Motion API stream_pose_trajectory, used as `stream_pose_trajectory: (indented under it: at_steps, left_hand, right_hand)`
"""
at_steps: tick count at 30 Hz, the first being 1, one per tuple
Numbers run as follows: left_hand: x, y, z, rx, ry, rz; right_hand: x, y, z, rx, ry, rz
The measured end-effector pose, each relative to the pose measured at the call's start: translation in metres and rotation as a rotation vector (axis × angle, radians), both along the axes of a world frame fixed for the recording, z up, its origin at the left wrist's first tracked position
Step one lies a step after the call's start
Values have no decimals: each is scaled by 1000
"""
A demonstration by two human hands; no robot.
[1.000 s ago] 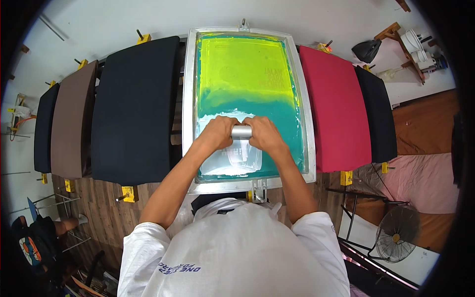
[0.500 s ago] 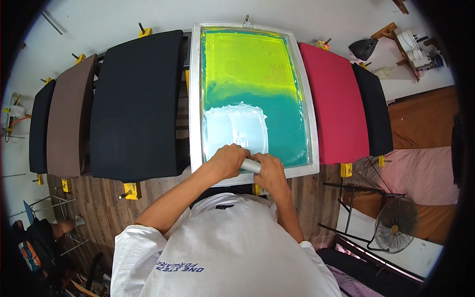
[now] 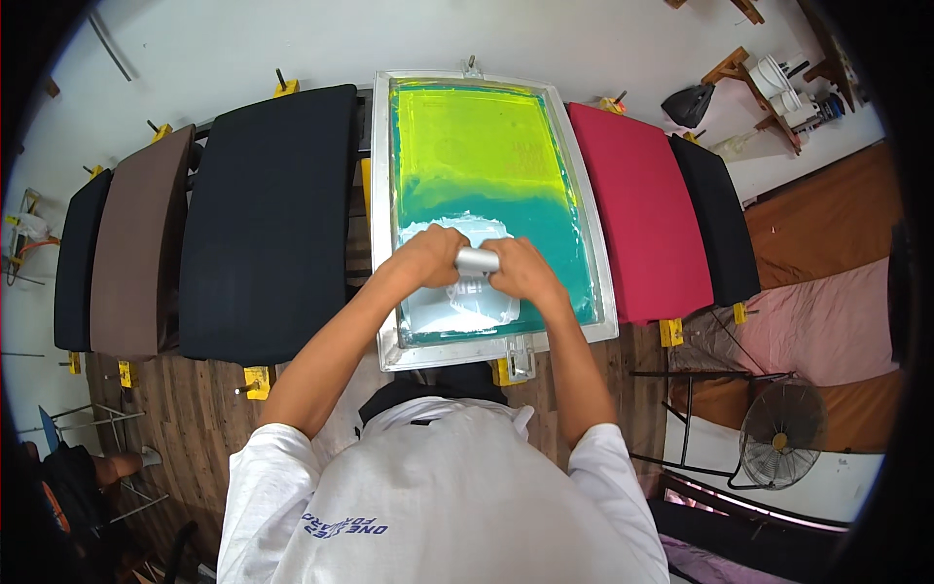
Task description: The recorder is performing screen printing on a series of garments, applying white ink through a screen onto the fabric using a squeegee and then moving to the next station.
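Both of my hands grip a squeegee with a silvery handle (image 3: 477,261) over a screen-printing frame. My left hand (image 3: 430,255) is wrapped round its left end and my right hand (image 3: 526,269) round its right end. Under them, pale ink (image 3: 438,310) covers the lower left of the teal mesh (image 3: 555,253). Faint lettering shows in the ink just below the handle. Bright yellow-green (image 3: 467,127) fills the upper part of the mesh. A silver metal frame (image 3: 608,292) surrounds it. My hands hide the squeegee's blade.
Left of the screen are a large black padded board (image 3: 268,224), a brown one (image 3: 141,243) and a black one (image 3: 78,263). A red board (image 3: 642,214) and another black one (image 3: 717,219) stand to the right. Yellow clamps (image 3: 257,382) edge them. A fan (image 3: 781,435) stands lower right.
My hands and the squeegee have moved away from me, from the screen's near edge up to the top part of the pale ink. The whole view has shifted slightly.
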State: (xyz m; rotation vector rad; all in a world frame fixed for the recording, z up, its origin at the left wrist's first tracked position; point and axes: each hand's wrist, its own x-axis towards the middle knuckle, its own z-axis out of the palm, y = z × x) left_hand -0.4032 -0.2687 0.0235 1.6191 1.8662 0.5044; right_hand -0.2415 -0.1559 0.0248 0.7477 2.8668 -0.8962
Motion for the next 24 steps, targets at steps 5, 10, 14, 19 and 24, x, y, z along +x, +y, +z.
stream_pose_trajectory:
  at_steps: [5,10,14,19,24]
  left_hand:
    - [-12,7,-20,22,9,111]
    - [0,-2,-32,138,-36,182]
    - [33,-29,-28,155,-60,249]
    - [82,-69,-21,162,-112,299]
    - [82,-63,-6,18,-212,342]
  right_hand:
    - [-31,18,-6,66,-109,32]
    - [-22,16,-15,80,-112,54]
    - [3,-5,-32,176,34,93]
    - [52,-52,-27,121,62,38]
    - [46,-39,0,40,-117,140]
